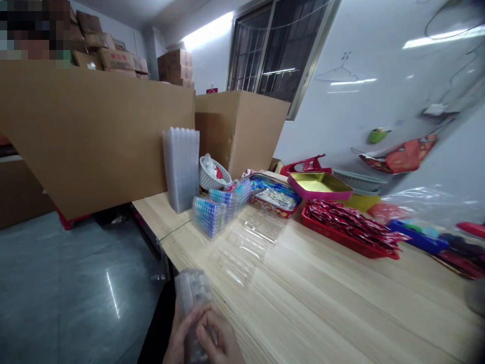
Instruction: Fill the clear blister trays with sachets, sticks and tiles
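"Starting at the far left, what stands there?"

"A big cardboard box (102, 141), its lower edge reaching the end of the wooden table (303, 298). Behind it, part of another person shows, blurred out."

"And the person's own hands?"

"Both are low in the view, at the near edge of the table. The left hand (175, 336) is wrapped around one side of a bundle of clear plastic (191, 290), so that grip is closed on it."

"What is beyond the bundle?"

"A tall stack of clear plastic (182, 169), upright on the table's far corner, with a white basket (210, 177) just to its right."

"The right hand (222, 331)?"

"It lies against the bundle's other side, fingers bent. I cannot tell whether it grips or merely touches; there's blur."

"Further right?"

"Small clear boxes (208, 217) with blue and pink showing, piled in rows. Beside them, flat clear cases (246, 247) lie on the wood. Then a printed tin (273, 208) holding blue packets, and near it a pink tin (322, 194), gold inside."

"And at the right end?"

"A red tray (337, 237) heaped with shiny red sachets (350, 222), then a blue tray (420, 241) beside some dark items, partly blurred."
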Tool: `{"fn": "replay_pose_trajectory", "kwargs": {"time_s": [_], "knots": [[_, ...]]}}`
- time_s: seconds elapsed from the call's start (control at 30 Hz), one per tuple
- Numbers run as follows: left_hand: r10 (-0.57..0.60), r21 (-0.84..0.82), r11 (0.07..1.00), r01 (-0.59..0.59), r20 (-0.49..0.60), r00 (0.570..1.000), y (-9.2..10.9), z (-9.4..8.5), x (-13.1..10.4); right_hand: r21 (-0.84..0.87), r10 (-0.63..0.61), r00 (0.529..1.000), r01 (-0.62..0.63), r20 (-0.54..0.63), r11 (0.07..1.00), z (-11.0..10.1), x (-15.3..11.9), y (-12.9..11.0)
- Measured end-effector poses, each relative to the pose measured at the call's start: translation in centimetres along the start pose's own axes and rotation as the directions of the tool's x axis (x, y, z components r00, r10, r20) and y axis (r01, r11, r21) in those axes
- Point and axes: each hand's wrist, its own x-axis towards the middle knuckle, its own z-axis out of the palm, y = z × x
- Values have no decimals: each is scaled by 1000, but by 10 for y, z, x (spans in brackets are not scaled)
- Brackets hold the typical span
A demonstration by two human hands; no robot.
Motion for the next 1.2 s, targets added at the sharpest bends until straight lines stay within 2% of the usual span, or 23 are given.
{"fn": "replay_pose_trajectory", "kwargs": {"time_s": [0.07,0.17,0.3,0.4,0.5,0.6,0.7,0.77,0.83,0.9,0.93,1.0,1.07,1.13,1.2], "knots": [[-44,-32,998,45,36,998,3,-11,-4,-46,-44,999,43,-13,998,8,-1,-8],[-79,-92,992,86,83,993,5,-23,-9,-22,-8,1000,8,-1,1000,18,-1,-18],[-74,-137,988,75,16,997,2,-32,-9,71,85,996,-84,-5,994,25,0,-17],[-77,-145,987,69,-54,996,-5,-36,-7,147,181,982,-172,-50,974,22,-1,-8],[-111,-169,981,94,-92,990,-10,-42,-7,257,278,956,-245,-98,935,7,0,-3],[-170,-224,964,140,-124,978,-13,-50,-7,389,371,921,-302,-116,871,-18,6,1],[-207,-266,949,167,-130,970,-16,-58,-5,506,464,883,-372,-65,778,-49,19,12],[-225,-301,936,184,-107,969,-18,-62,-2,500,513,858,-436,-20,749,-67,29,23],[-236,-336,922,192,-94,967,-22,-63,-1,357,543,839,-505,-10,786,-83,37,33],[-243,-368,909,196,-84,966,-26,-63,-1,44,529,844,-527,-91,849,-95,40,39],[-252,-379,903,203,-82,964,-28,-63,-1,-157,473,866,-496,-165,854,-99,39,38],[-282,-388,894,226,-95,955,-30,-63,-2,-534,261,924,-375,-279,757,-102,34,34],[-296,-382,894,234,-111,949,-32,-62,-3,-761,44,961,-242,-272,602,-98,25,27],[-310,-364,895,259,-88,947,-31,-59,-4,-847,-41,980,-147,-195,511,-87,16,22],[-346,-335,886,321,-18,938,-30,-55,-5,-875,-49,990,-93,-132,475,-71,11,21]]}}
